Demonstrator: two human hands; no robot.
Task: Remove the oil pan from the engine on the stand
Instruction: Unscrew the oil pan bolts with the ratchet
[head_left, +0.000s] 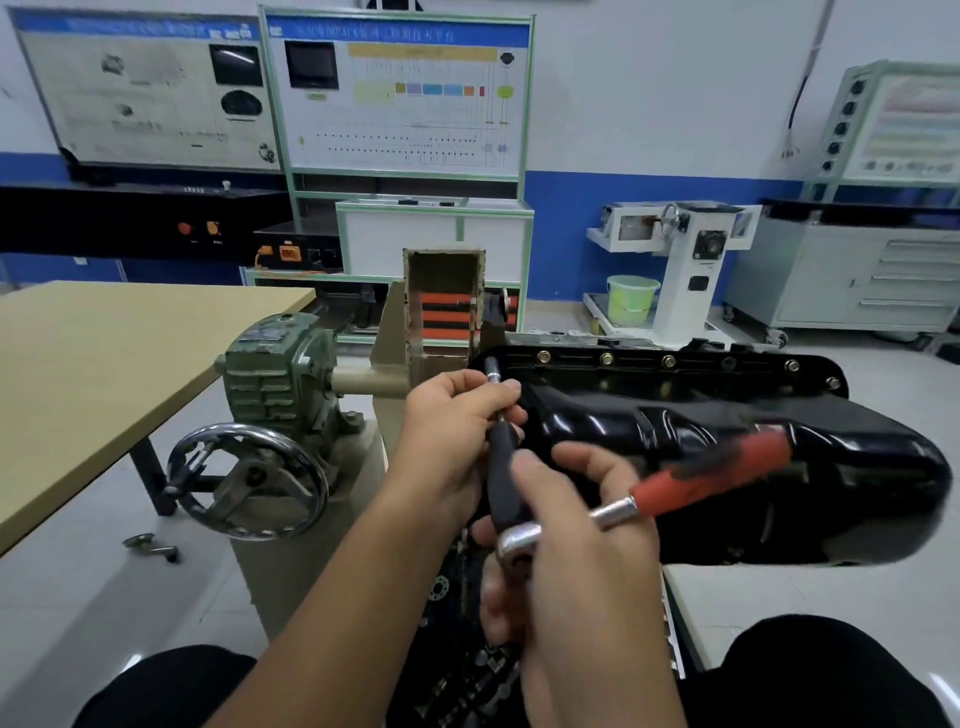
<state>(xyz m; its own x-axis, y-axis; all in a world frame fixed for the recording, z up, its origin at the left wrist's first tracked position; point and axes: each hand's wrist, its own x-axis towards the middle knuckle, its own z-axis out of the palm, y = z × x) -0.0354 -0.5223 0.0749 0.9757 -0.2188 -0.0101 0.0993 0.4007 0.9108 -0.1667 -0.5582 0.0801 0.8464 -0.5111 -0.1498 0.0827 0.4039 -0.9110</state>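
While we look down past our dark-trousered knees, our right hand (566, 525) is nearest, its fingers curled around the chrome head of a ratchet wrench with a red and black handle (711, 480); the handle juts out to the right, blurred, across the front of the pan. Just beyond it, our left hand (457, 415) pinches the thin steel shaft of the black extension bar (501, 467) between thumb and fingertips, and the small chrome socket (492, 368) at its tip sits at the near-left corner of the pan's flange. We see the glossy black pressed-steel oil pan (727, 441) seated on the engine, facing up, stretching away to the right, with a row of brass-coloured bolts (669, 360) along its far flange. Left of our hands stands the beige engine stand (395, 358), carrying a green cast gearbox (280, 364) and a chrome handwheel (249, 480) below it. Farther left is a tan-topped desk (104, 364), and a small metal part (150, 545) lies on the grey floor beneath its edge. Beyond, a white machine stand (685, 270) holds a pale green bucket (631, 300), beside a grey drawer cabinet (852, 280). Against the blue and white wall stand green-framed training boards (400, 98).
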